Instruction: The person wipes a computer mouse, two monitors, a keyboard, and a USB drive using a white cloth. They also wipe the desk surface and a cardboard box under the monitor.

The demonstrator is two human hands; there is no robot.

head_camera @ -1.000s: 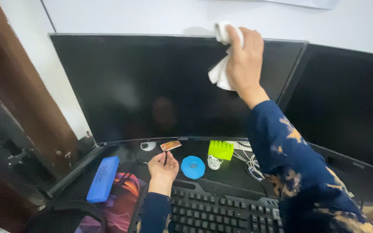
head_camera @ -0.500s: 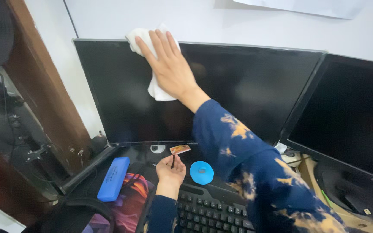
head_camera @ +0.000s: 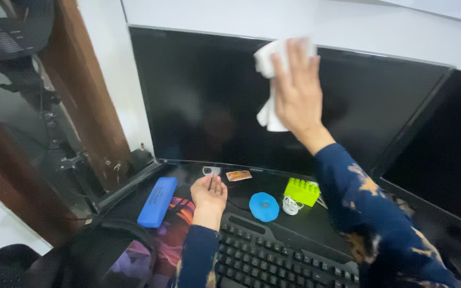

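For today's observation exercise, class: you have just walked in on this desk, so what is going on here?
A person presses a white cloth against the top of a dark curved monitor with the right hand. The left hand rests palm up on the desk just beyond a black keyboard, with a thin dark stick across the palm. Nearby lie a blue case, a blue disc and a green toy brick.

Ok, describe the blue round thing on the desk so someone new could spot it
Start at the big curved monitor and drop to the desk below it. Just behind the black keyboard lies a flat blue disc, right of the left hand; its green neighbour is a studded block.
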